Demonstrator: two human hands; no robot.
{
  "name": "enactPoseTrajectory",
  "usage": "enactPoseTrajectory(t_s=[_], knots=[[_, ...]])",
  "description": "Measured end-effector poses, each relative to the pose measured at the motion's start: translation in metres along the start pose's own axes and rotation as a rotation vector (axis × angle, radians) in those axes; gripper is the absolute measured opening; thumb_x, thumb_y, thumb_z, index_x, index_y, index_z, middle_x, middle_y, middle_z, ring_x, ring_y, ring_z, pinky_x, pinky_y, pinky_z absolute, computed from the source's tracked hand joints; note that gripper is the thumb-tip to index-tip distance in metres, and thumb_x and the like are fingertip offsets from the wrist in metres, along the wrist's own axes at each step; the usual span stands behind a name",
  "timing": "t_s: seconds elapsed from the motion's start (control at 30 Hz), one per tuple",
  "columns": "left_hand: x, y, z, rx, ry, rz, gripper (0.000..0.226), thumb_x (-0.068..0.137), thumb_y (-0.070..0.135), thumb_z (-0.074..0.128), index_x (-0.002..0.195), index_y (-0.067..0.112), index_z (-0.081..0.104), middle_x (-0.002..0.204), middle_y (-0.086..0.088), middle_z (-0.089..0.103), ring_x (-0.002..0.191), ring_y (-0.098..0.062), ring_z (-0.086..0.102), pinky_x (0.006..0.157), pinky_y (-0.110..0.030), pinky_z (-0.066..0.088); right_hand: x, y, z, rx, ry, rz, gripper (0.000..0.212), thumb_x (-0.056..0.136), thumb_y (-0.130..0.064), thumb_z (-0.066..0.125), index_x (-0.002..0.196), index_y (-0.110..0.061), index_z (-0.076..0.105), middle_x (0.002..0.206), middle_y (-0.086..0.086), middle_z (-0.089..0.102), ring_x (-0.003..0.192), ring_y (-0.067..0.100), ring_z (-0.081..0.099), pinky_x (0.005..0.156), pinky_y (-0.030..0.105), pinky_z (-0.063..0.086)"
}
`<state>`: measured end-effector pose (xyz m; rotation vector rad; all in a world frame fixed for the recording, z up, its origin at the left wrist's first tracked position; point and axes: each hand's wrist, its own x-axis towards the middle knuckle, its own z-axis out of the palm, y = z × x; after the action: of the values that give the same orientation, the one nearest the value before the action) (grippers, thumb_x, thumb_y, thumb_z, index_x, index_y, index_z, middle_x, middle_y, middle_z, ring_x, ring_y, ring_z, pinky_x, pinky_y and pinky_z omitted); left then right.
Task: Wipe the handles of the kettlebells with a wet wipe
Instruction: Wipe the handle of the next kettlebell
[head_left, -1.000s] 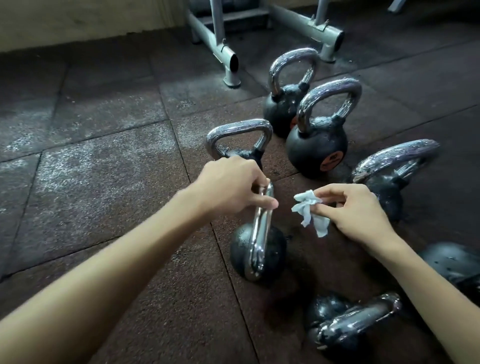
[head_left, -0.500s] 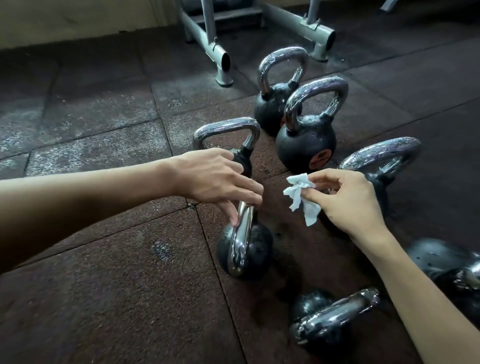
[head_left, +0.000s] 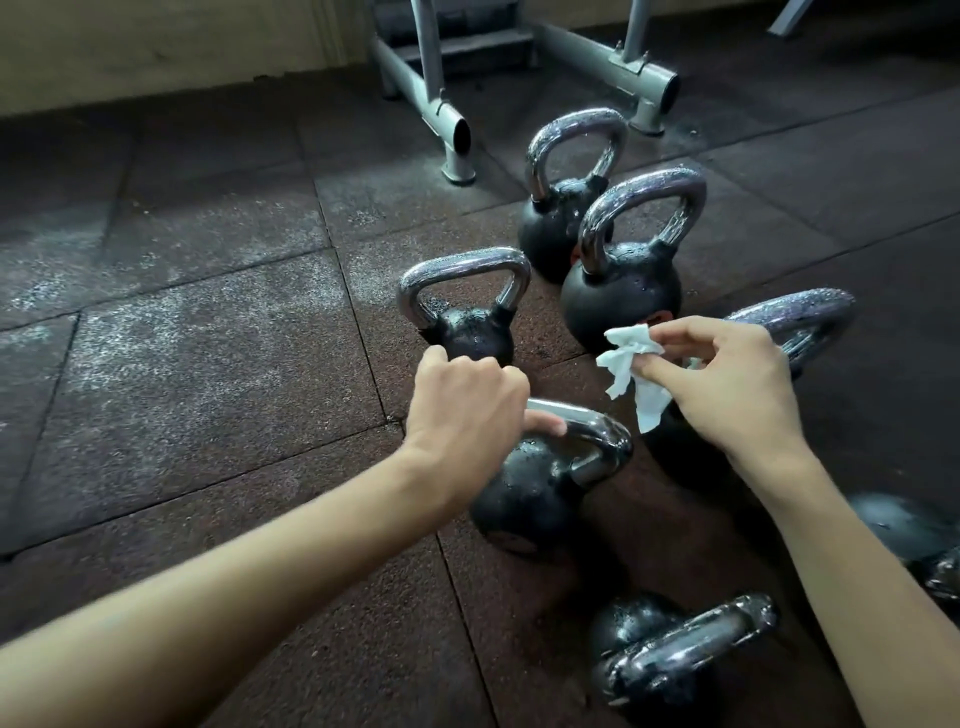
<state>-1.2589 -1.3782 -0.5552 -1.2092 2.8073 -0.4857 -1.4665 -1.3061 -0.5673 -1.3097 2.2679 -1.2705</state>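
Observation:
Several black kettlebells with chrome handles stand on the dark rubber floor. My left hand grips the chrome handle of the nearest middle kettlebell. My right hand pinches a crumpled white wet wipe between thumb and fingers, held in the air just right of that handle and apart from it. Three upright kettlebells stand behind: one at centre, one further right, one at the back. Another kettlebell is partly hidden behind my right hand.
A kettlebell lies near the bottom edge, and another sits at the right edge behind my forearm. A grey metal rack frame stands at the back. Bare floor tiles spread to the left.
My left hand has turned the nearest kettlebell so its handle now lies crosswise instead of edge-on. The right hand with the wipe has stayed just right of it.

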Motion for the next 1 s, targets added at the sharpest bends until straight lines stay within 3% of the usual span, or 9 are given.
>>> enactPoseTrajectory(t_s=[0.13, 0.23, 0.37, 0.53, 0.63, 0.8, 0.87, 0.93, 1.0], knots=[[-0.009, 0.01, 0.0, 0.003, 0.032, -0.125, 0.06, 0.086, 0.083, 0.032, 0.073, 0.024, 0.038, 0.072, 0.002, 0.054, 0.076, -0.017, 0.071, 0.077, -0.033, 0.025, 0.002, -0.006, -0.002, 0.02, 0.019, -0.016, 0.016, 0.08, -0.024, 0.086, 0.095, -0.028, 0.08, 0.079, -0.025, 0.069, 0.068, -0.025, 0.057, 0.062, -0.003, 0.037], [-0.011, 0.012, -0.001, 0.034, 0.043, -0.128, 0.063, 0.087, 0.082, 0.031, 0.068, 0.022, 0.035, 0.066, 0.002, 0.053, 0.066, -0.015, 0.066, 0.087, -0.034, 0.034, 0.0, -0.009, -0.001, 0.037, 0.017, -0.015, 0.016, 0.08, -0.025, 0.086, 0.095, -0.028, 0.08, 0.078, -0.023, 0.07, 0.069, -0.023, 0.059, 0.061, -0.003, 0.037], [0.001, 0.017, -0.003, 0.075, -0.018, -0.103, 0.066, 0.093, 0.077, 0.03, 0.063, 0.02, 0.045, 0.066, 0.001, 0.058, 0.051, -0.016, 0.038, 0.1, -0.038, 0.033, -0.002, -0.012, -0.001, 0.047, 0.03, 0.003, 0.017, 0.079, -0.029, 0.087, 0.095, -0.029, 0.081, 0.079, -0.021, 0.072, 0.069, -0.021, 0.061, 0.061, 0.0, 0.039], [0.0, 0.015, -0.006, 0.043, -0.081, -0.082, 0.068, 0.095, 0.077, 0.028, 0.064, 0.021, 0.05, 0.058, 0.0, 0.048, 0.059, -0.018, 0.041, 0.102, -0.041, 0.029, -0.006, -0.013, -0.006, 0.072, 0.07, 0.024, 0.019, 0.076, -0.034, 0.088, 0.093, -0.032, 0.08, 0.081, -0.017, 0.075, 0.08, -0.005, 0.07, 0.079, 0.024, 0.053], [0.001, 0.018, -0.006, 0.059, -0.115, -0.141, 0.067, 0.096, 0.076, 0.027, 0.071, 0.022, 0.058, 0.059, 0.001, 0.046, 0.064, -0.018, 0.047, 0.102, -0.04, 0.029, -0.008, -0.012, -0.01, 0.067, 0.078, 0.031, 0.017, 0.077, -0.032, 0.087, 0.092, -0.033, 0.08, 0.082, -0.017, 0.075, 0.083, -0.004, 0.07, 0.081, 0.025, 0.055], [0.006, 0.016, -0.005, -0.044, -0.131, -0.15, 0.07, 0.094, 0.079, 0.027, 0.062, 0.019, 0.045, 0.066, 0.0, 0.054, 0.067, -0.02, 0.046, 0.101, -0.041, 0.029, -0.008, -0.012, -0.014, 0.082, 0.087, 0.028, 0.015, 0.078, -0.029, 0.086, 0.087, -0.036, 0.078, 0.079, -0.018, 0.074, 0.08, -0.005, 0.07, 0.081, 0.025, 0.055], [0.008, 0.001, -0.002, -0.142, -0.157, -0.115, 0.075, 0.084, 0.089, 0.03, 0.064, 0.02, 0.052, 0.063, 0.002, 0.055, 0.064, -0.018, 0.048, 0.092, -0.041, 0.033, -0.005, -0.015, -0.013, 0.1, 0.096, 0.019, 0.015, 0.077, -0.03, 0.087, 0.085, -0.038, 0.077, 0.078, -0.018, 0.074, 0.077, -0.006, 0.069, 0.079, 0.023, 0.054], [0.017, -0.031, 0.002, -0.48, -0.268, -0.093, 0.073, 0.072, 0.096, 0.044, 0.077, 0.027, 0.068, 0.075, 0.009, 0.07, 0.071, -0.009, 0.062, 0.081, -0.032, 0.042, 0.003, -0.018, -0.008, 0.108, 0.091, -0.012, 0.016, 0.077, -0.03, 0.087, 0.086, -0.037, 0.077, 0.077, -0.02, 0.074, 0.074, -0.009, 0.069, 0.075, 0.02, 0.053], [0.03, -0.066, 0.005, -0.84, -0.291, -0.083, 0.054, 0.07, 0.085, 0.065, 0.096, 0.039, 0.073, 0.091, 0.018, 0.073, 0.083, 0.001, 0.067, 0.072, -0.021, 0.046, 0.017, -0.024, 0.0, 0.11, 0.074, -0.068, 0.018, 0.077, -0.029, 0.088, 0.089, -0.036, 0.078, 0.079, -0.02, 0.074, 0.076, -0.01, 0.069, 0.076, 0.018, 0.053]])
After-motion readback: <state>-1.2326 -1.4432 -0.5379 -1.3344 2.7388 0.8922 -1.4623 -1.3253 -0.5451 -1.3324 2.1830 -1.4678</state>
